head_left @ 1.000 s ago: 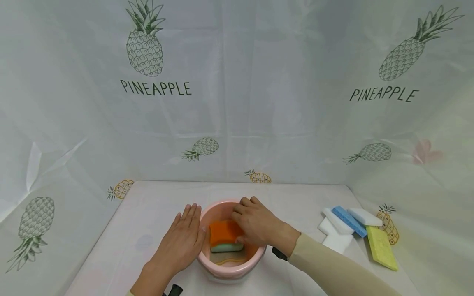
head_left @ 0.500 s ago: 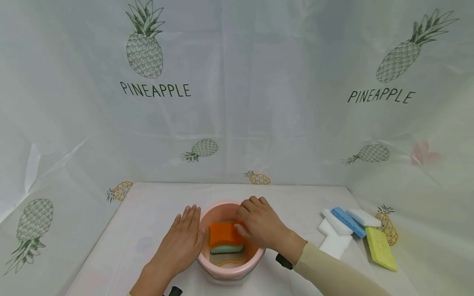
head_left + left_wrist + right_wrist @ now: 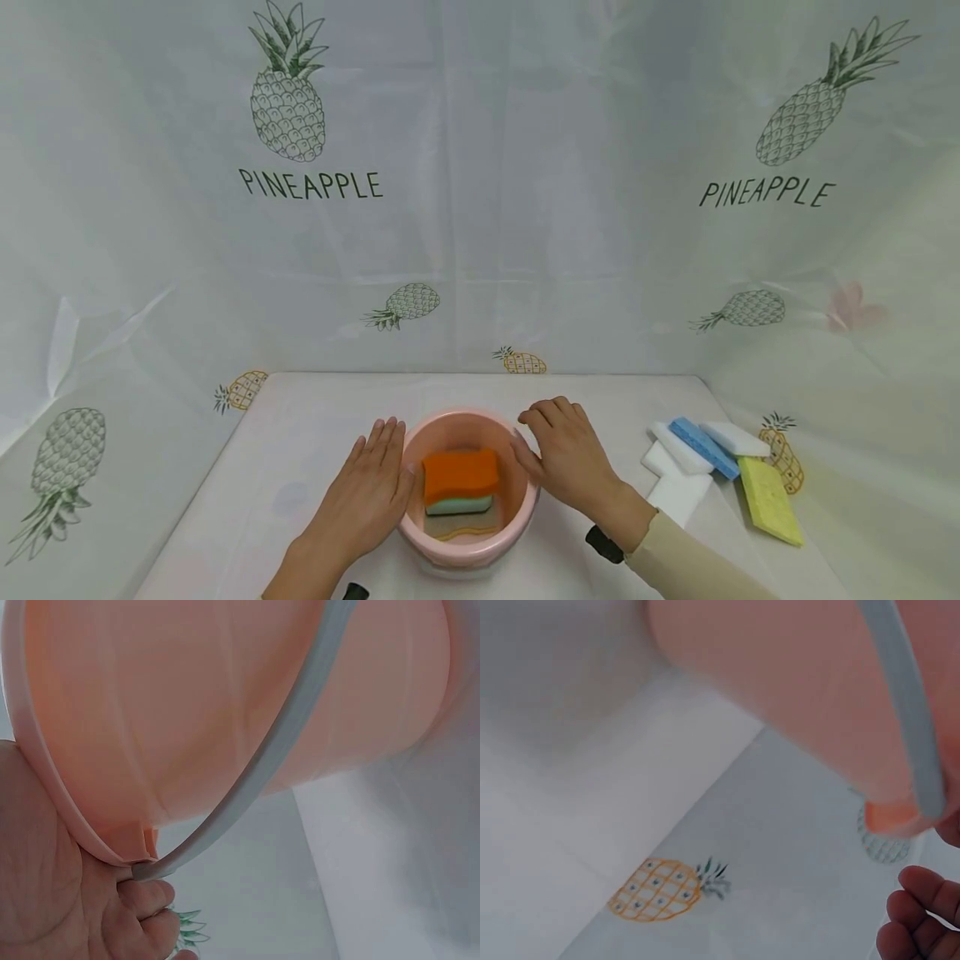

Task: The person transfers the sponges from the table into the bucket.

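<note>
A pink bucket (image 3: 467, 553) stands on the table, its grey handle (image 3: 259, 761) hanging down the side in the left wrist view. Inside it lies an orange sponge (image 3: 459, 474), above a green sponge (image 3: 459, 506) and a greyish sponge (image 3: 459, 523) with a yellow edge. My left hand (image 3: 367, 486) rests with straight fingers against the left of the rim, next to the handle's joint. Just past the right of the rim, my right hand (image 3: 572, 458) hovers with loosely bent fingers and holds nothing; its fingertips also show in the right wrist view.
On the right of the table (image 3: 322, 400) lie several white sponges (image 3: 679, 493), a blue sponge (image 3: 703, 447) and a yellow sponge (image 3: 769, 501), partly overlapping. A pineapple-print sheet (image 3: 570, 208) hangs behind and along both sides of the table.
My right hand has come up out of the bucket and moved right past its rim, letting go of the orange sponge. My left hand has stayed at the rim.
</note>
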`<control>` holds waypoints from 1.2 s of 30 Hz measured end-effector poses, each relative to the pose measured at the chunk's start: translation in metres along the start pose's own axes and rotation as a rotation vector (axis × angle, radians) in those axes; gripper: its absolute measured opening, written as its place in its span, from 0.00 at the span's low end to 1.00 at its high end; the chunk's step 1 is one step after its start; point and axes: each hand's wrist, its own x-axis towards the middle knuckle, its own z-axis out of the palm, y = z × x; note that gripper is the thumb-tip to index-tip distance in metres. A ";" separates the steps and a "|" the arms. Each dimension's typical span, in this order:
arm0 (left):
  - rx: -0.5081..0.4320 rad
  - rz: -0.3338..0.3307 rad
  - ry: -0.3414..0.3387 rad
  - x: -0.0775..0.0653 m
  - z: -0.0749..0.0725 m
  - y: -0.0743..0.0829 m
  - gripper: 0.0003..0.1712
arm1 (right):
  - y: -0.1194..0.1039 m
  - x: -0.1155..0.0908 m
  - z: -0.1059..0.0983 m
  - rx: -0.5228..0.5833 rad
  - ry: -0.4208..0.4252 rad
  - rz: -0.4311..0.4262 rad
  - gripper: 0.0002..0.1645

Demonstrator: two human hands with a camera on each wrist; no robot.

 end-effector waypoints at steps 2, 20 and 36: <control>-0.004 0.002 -0.001 -0.001 -0.001 0.000 0.36 | 0.008 -0.007 -0.003 -0.005 -0.005 0.033 0.15; -0.021 -0.004 -0.023 0.001 -0.001 0.000 0.36 | 0.104 -0.086 -0.038 -0.163 -0.057 0.015 0.25; -0.037 -0.015 -0.033 0.001 -0.001 -0.001 0.36 | 0.160 -0.140 -0.073 -0.307 -0.366 -0.271 0.19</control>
